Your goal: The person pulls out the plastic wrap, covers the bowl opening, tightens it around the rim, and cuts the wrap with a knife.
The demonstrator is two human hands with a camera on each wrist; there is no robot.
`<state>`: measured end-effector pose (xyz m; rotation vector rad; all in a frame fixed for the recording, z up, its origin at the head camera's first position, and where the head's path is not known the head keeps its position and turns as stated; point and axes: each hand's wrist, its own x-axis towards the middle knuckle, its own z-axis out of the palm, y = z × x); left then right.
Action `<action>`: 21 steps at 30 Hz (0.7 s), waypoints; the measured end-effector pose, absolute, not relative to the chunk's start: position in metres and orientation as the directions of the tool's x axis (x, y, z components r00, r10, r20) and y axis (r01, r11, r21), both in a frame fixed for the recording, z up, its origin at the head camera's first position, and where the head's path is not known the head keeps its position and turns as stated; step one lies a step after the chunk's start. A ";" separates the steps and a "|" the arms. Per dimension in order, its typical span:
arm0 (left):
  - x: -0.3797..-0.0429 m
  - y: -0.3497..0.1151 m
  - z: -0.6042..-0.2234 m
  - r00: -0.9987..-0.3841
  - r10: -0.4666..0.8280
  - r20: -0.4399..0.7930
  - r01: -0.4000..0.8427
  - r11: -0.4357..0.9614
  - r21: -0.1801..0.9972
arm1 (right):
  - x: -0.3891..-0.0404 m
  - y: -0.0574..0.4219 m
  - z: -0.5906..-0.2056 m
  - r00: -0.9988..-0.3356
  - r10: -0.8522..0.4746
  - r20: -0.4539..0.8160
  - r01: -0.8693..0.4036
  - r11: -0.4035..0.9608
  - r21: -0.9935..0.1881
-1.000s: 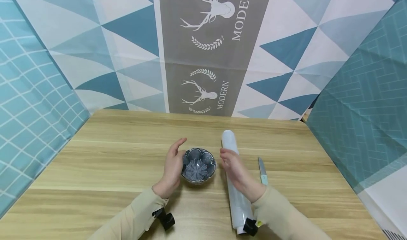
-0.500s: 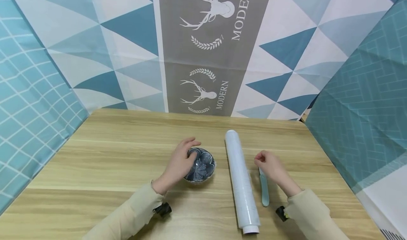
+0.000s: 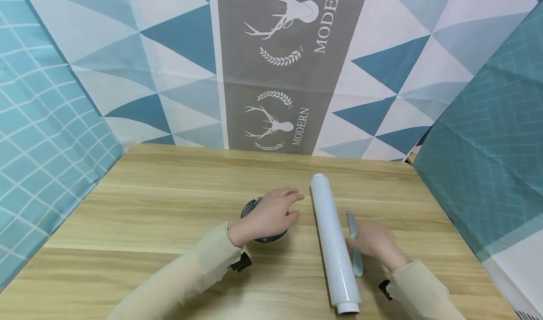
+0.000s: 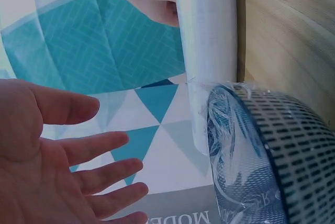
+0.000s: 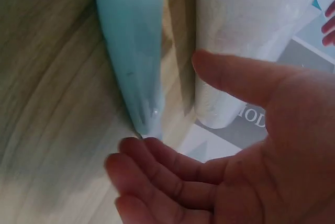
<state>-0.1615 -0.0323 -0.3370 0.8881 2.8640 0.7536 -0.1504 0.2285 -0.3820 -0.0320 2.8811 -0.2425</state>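
My left hand (image 3: 269, 216) hovers over a dark blue patterned bowl (image 3: 249, 208), hiding most of it; its fingers are spread and hold nothing. Clear film (image 4: 238, 150) covers the bowl's mouth in the left wrist view. To the right lies a white roll of plastic wrap (image 3: 335, 244). My right hand (image 3: 375, 244) is over a small knife (image 3: 357, 263) with a pale teal handle. In the right wrist view, thumb and fingers stand apart near where the handle (image 5: 133, 51) meets the blade; whether the fingertips touch it I cannot tell.
Everything lies on a wood-grain table (image 3: 169, 202). A patterned cloth backdrop (image 3: 271, 75) rises behind its far edge, with teal cloth sides at left (image 3: 46, 122) and right (image 3: 488, 145).
My left hand has moved from the bowl's left side to above it. My right hand has gone from the plastic wrap roll to the knife. The roll has shifted slightly right.
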 end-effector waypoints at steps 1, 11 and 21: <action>-0.162 -0.031 -0.337 -0.830 0.551 0.088 0.526 0.720 0.452 | -0.149 0.229 -0.382 -0.966 -0.042 -0.254 0.000 0.987 -0.162; -0.164 -0.028 -0.341 -0.812 0.576 0.088 0.555 0.717 0.422 | -0.147 0.230 -0.390 -0.966 -0.063 -0.252 -0.012 0.979 -0.202; -0.166 -0.029 -0.345 -0.819 0.571 0.053 0.528 0.715 0.457 | -0.149 0.232 -0.391 -0.964 -0.035 -0.265 0.019 0.980 -0.200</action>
